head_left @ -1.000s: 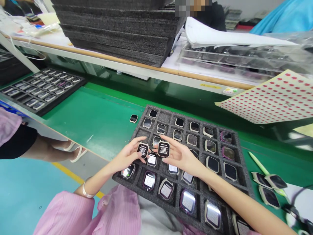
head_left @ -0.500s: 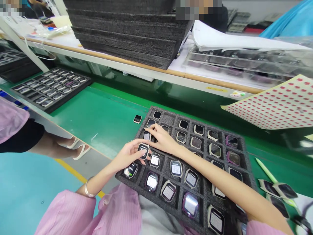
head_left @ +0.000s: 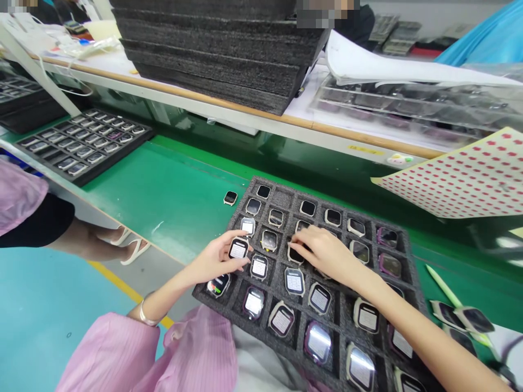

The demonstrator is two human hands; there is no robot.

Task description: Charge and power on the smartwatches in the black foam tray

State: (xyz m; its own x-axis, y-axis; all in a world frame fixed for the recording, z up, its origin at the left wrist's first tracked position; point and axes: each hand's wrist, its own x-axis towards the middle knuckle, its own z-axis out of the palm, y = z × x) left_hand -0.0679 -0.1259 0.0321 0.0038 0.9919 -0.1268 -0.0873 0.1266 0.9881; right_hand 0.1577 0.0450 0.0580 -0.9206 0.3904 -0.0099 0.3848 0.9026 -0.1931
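Note:
A black foam tray [head_left: 281, 199] with a grid of pockets lies on the green belt in front of me, holding several small smartwatch bodies. My left hand [head_left: 216, 258] pinches one watch body with a lit screen [head_left: 238, 249] just over the tray's near-left pockets. My right hand [head_left: 324, 251] reaches over the tray's middle, fingers curled onto a dark-screened watch body [head_left: 295, 255] in its pocket. Watches in the near rows show lit white screens; those in the far rows are dark.
A loose watch body [head_left: 230, 197] lies on the green belt [head_left: 163, 190] left of the tray. A second filled tray [head_left: 81, 144] sits at far left, stacked foam trays [head_left: 220, 49] behind. A red-dot sticker sheet [head_left: 461, 174] and loose watches [head_left: 461, 318] lie right. Another person's legs [head_left: 93, 245] stand left.
My right hand set its watch into a far-left pocket, then moved right to a dark watch in the tray's middle. My left hand has kept its watch, lowering slightly.

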